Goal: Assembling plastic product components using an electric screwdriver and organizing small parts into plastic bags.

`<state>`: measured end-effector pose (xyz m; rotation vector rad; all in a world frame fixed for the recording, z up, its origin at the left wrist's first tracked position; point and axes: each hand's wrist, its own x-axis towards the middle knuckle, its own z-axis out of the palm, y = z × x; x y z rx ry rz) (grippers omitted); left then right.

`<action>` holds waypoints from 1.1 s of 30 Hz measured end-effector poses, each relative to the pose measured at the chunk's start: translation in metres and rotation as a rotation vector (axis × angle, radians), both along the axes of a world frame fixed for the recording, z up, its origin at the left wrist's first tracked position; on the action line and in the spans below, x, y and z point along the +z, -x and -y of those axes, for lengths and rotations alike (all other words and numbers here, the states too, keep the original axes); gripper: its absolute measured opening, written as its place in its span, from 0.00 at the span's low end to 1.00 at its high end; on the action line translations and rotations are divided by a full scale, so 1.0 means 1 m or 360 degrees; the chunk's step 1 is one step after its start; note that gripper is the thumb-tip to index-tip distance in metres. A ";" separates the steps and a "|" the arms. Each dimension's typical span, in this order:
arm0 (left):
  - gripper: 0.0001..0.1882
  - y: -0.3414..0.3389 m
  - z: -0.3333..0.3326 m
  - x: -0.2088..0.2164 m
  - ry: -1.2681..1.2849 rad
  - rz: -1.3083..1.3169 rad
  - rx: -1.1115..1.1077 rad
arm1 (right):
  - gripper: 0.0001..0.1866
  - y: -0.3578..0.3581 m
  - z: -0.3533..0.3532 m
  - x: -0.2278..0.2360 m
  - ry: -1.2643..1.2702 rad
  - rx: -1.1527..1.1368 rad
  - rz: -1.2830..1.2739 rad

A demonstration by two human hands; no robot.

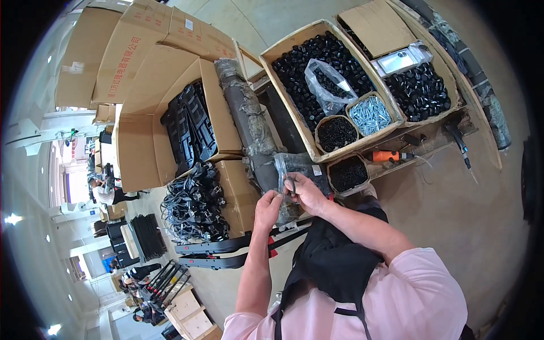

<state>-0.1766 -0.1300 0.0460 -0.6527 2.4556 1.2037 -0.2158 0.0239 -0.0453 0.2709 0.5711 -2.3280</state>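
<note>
While the left hand point(267, 211) pinches the clear plastic point(281, 168) at its near end, the right hand point(307, 196) grips a dark object point(289, 184) beside it

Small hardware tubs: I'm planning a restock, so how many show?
3: one of silvery screws, one of small black pieces, both inside the large carton; one of black bits outside it, right of the right hand. Others may be hidden.

Bright; lamps point(14, 219), window point(58, 175) glare white far left. Hands point(307, 195) fairly sharp. Bag point(326, 93) glints near right edge of box point(358, 143). Distance soft; edges bend toward black rim.
</note>
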 end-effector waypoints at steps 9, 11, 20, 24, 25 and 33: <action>0.17 0.029 -0.017 0.012 0.0413 -0.0299 0.0052 | 0.21 0.013 -0.011 0.007 -0.0117 0.0311 -0.0072; 0.19 0.046 -0.017 0.008 0.0514 -0.0371 0.0021 | 0.23 0.015 -0.010 0.012 -0.0160 0.0330 -0.0107; 0.16 0.064 -0.003 -0.010 0.0587 -0.0376 -0.0097 | 0.21 0.029 -0.007 0.010 -0.0065 0.0224 -0.0052; 0.17 0.074 -0.013 -0.001 0.0505 -0.0286 0.0023 | 0.20 0.029 -0.012 0.010 -0.0175 0.0298 -0.0064; 0.17 0.075 -0.009 -0.003 0.0560 -0.0280 -0.0088 | 0.20 0.028 -0.010 0.010 -0.0172 0.0311 -0.0077; 0.13 0.065 0.009 -0.012 0.0579 -0.0461 -0.0328 | 0.22 0.040 -0.006 0.008 -0.0189 0.0276 -0.0111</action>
